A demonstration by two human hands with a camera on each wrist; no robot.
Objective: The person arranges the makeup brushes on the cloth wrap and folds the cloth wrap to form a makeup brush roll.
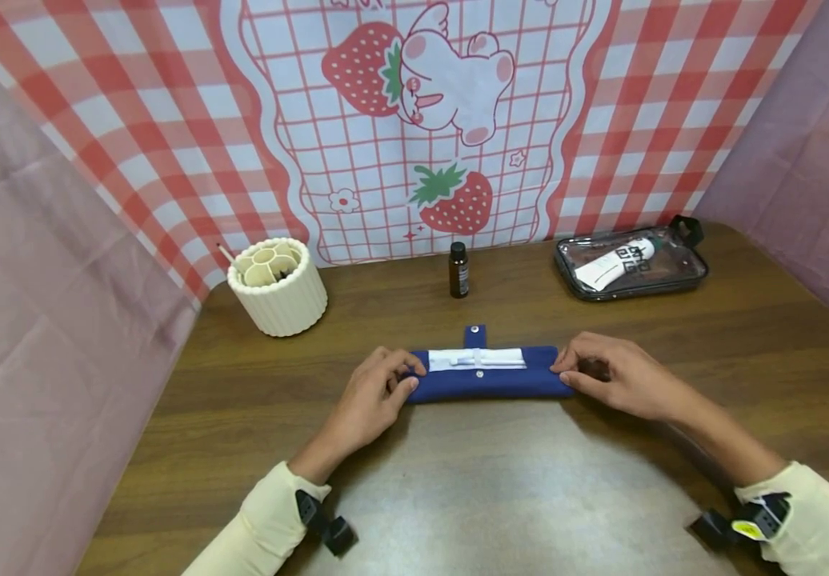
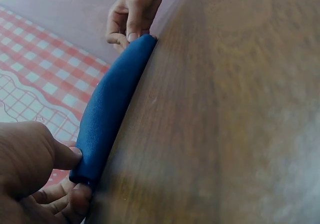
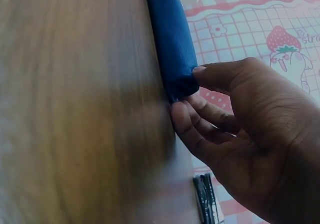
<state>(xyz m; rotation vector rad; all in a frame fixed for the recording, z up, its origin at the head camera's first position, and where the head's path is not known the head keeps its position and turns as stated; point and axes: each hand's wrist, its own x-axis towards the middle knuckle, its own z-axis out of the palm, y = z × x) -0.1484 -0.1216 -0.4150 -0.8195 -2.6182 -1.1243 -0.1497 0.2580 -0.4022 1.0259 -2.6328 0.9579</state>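
Observation:
A long blue fabric pouch (image 1: 494, 386) lies across the wooden table, its near side thick and rounded. A snap tab (image 1: 475, 334) sticks out from its far edge, and a white strip (image 1: 508, 358) shows along its upper part. My left hand (image 1: 374, 396) pinches the pouch's left end; in the left wrist view the thumb is on one side and fingers on the other. At the right end my right hand (image 1: 619, 374) pinches it likewise. The rolled end of the blue pouch (image 3: 175, 58) shows beside the right thumb. Its inside is hidden.
Behind the pouch stands a small dark bottle (image 1: 459, 272). A cream ribbed holder (image 1: 281, 292) with compartments is at the back left. The clear black-edged case (image 1: 681, 272) at the back right holds a white tube (image 1: 612, 266). A checked cloth (image 1: 191, 104) hangs behind the table.

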